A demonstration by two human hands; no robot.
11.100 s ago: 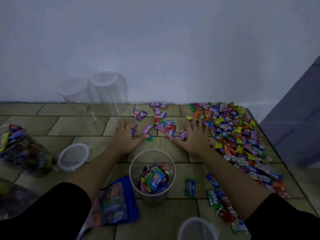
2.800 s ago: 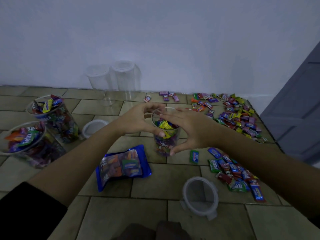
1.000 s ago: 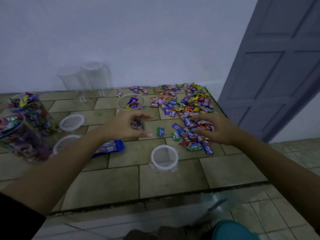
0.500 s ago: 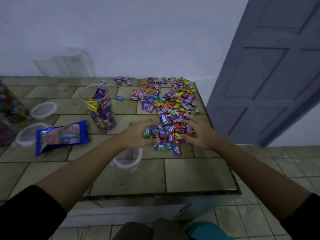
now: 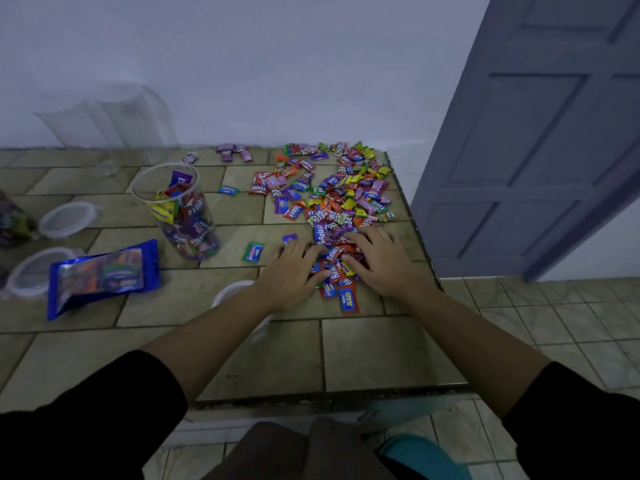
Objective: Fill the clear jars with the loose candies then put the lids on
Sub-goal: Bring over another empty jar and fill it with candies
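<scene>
A spread of loose wrapped candies [image 5: 341,194] covers the right part of the tiled counter [image 5: 381,351]. My left hand [image 5: 294,271] and my right hand [image 5: 377,259] lie palm down on the near end of that heap, fingers spread, cupping a small pile of candies [image 5: 334,263] between them. A clear jar [image 5: 178,211], partly filled with candies and without a lid, stands to the left of my hands. One clear lid [image 5: 230,294] shows partly under my left forearm. Two empty clear jars [image 5: 114,123] stand by the wall.
A blue candy bag [image 5: 100,275] lies at the left, with two clear lids [image 5: 65,220] [image 5: 29,273] beside it. A filled jar [image 5: 12,220] shows at the left edge. The counter ends just right of the candies, by a grey door [image 5: 540,140].
My view has drifted slightly. Both hands stay on the near end of the heap, pressing the candies closer together between them.
</scene>
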